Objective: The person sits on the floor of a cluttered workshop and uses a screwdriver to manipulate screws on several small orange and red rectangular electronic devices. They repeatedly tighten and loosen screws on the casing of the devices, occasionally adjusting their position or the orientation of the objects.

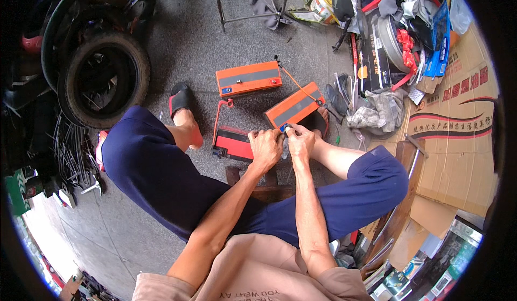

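Observation:
My left hand [266,148] and my right hand [300,141] meet close together at the near end of a tilted orange battery [295,106] with a grey stripe. Fingers of both hands are pinched by its blue-marked corner; what they grip is too small and covered to name. A second orange battery [249,78] lies farther off, to the left. Between the two runs a thin orange wire [291,77]. Partly behind my left hand sits a red and black battery [232,144], with a red cable [217,119] rising from its left end.
Old tyres [141,69] stand at the left, above a hammer [92,187] and a bundle of thin rods. A metal frame [252,18] stands at the far side. Rags [379,112], mixed parts and flattened cardboard [452,139] crowd the right. My sandalled feet flank the batteries.

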### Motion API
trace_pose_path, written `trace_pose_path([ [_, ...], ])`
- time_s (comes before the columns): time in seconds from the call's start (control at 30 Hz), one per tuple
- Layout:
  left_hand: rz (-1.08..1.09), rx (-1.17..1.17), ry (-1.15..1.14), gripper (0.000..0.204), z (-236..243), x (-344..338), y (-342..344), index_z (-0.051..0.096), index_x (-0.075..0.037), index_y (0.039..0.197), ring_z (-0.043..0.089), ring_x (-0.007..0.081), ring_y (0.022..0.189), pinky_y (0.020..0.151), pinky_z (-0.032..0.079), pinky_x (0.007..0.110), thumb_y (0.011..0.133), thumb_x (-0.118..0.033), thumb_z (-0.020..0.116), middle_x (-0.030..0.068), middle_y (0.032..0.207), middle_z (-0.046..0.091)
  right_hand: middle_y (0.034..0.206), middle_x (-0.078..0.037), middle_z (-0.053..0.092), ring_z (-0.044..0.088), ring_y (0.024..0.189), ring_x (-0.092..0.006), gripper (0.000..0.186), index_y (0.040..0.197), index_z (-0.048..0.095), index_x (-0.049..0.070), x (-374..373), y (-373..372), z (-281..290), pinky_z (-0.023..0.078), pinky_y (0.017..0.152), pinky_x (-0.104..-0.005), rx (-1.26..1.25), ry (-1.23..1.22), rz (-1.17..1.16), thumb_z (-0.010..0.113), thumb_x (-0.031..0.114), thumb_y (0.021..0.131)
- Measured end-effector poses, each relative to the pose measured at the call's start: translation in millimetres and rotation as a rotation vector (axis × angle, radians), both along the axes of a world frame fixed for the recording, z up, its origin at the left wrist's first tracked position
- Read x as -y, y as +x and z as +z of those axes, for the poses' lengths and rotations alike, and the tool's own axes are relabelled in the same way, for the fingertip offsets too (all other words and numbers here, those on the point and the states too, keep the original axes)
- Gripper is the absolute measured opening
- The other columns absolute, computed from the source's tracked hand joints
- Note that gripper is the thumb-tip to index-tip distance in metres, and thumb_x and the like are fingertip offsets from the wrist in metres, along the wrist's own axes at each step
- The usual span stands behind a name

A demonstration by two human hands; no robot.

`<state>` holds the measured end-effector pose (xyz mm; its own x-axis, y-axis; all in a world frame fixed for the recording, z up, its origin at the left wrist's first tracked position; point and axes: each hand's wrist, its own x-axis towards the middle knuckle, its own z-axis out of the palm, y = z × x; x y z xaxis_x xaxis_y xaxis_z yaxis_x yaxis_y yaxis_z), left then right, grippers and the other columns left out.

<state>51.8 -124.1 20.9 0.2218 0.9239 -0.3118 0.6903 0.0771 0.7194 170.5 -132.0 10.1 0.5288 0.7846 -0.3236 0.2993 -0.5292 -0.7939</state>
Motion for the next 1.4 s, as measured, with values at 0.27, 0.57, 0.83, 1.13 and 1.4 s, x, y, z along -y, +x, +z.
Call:
trace_pose_path([
  [0.27, 0.092, 0.011, 0.099, 0.02, -9, 4, 6, 0.077, -0.008, 0.095, 0.068, 0.0324, 0.082, 0.096, 0.035, 0.047, 0.09, -0.023, 0.065, 0.0141, 0.076, 0.072, 0.082, -0.014, 0.076, 0.07, 0.073, -0.0144, 0.028, 0.107, 0.077, 0.001, -1, -1, 1, 0.055, 0.068, -0.0305, 0.051, -0.035, -0.021, 0.075, 0.017, 0.085],
  [0.57, 0.108, 0.049, 0.063, 0.022, -10, 5, 5, 0.078, -0.006, 0.095, 0.067, 0.0331, 0.09, 0.101, 0.035, 0.054, 0.089, -0.023, 0.066, 0.0161, 0.085, 0.073, 0.085, -0.004, 0.074, 0.06, 0.062, -0.0084, 0.021, 0.104, 0.077, -0.003, 7, 9, -10, 0.048, 0.055, -0.0239, -0.412, 0.055, -0.158, 0.076, 0.004, 0.085],
  [0.83, 0.125, 0.095, 0.049, 0.021, -4, 4, 5, 0.078, -0.005, 0.094, 0.066, 0.0294, 0.089, 0.102, 0.033, 0.049, 0.085, -0.023, 0.07, 0.0128, 0.086, 0.074, 0.082, -0.002, 0.072, 0.053, 0.056, -0.0041, 0.022, 0.107, 0.076, -0.003, 15, 16, -8, 0.04, 0.049, -0.0199, -0.456, 0.04, -0.193, 0.076, 0.003, 0.086],
  [1.13, 0.238, 0.157, 0.13, 0.019, -13, 6, 8, 0.078, -0.005, 0.087, 0.066, 0.0259, 0.079, 0.101, 0.033, 0.045, 0.082, -0.024, 0.075, 0.0091, 0.077, 0.073, 0.08, 0.0, 0.07, 0.051, 0.054, -0.0031, 0.023, 0.108, 0.075, -0.004, 12, 10, -15, 0.039, 0.048, -0.0192, -0.43, 0.112, -0.169, 0.076, 0.003, 0.086],
  [1.4, 0.216, 0.122, 0.14, 0.016, -10, 4, 9, 0.078, -0.003, 0.086, 0.065, 0.0273, 0.087, 0.099, 0.035, 0.045, 0.081, -0.017, 0.074, 0.0125, 0.081, 0.073, 0.088, -0.004, 0.072, 0.055, 0.063, -0.0052, 0.022, 0.107, 0.074, -0.007, 11, 10, -21, 0.042, 0.053, -0.0203, -0.445, 0.118, -0.186, 0.074, 0.001, 0.086],
])
